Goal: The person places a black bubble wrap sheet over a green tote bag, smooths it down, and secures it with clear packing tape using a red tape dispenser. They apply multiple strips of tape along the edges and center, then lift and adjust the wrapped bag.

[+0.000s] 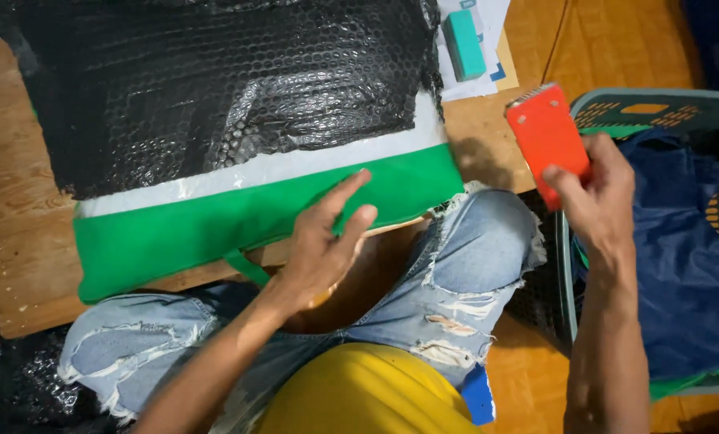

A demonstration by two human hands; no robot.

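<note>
Black bubble wrap (215, 88) covers the wooden bench (14, 241), with green cloth (174, 233) lying along its near edge. The left hand (323, 245) rests released, fingers spread flat on the cloth's lower edge. Further right, the right hand (596, 197) grasps an orange tape dispenser (546, 137), raised just beside a basket (657, 100) holding blue cloth (681, 265).

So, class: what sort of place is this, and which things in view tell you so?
Probably a home packing spot on a wooden floor: black bubble wrap lies over a green fabric item, a basket holds dark blue cloth, and the right hand grips an orange tape dispenser.
</note>
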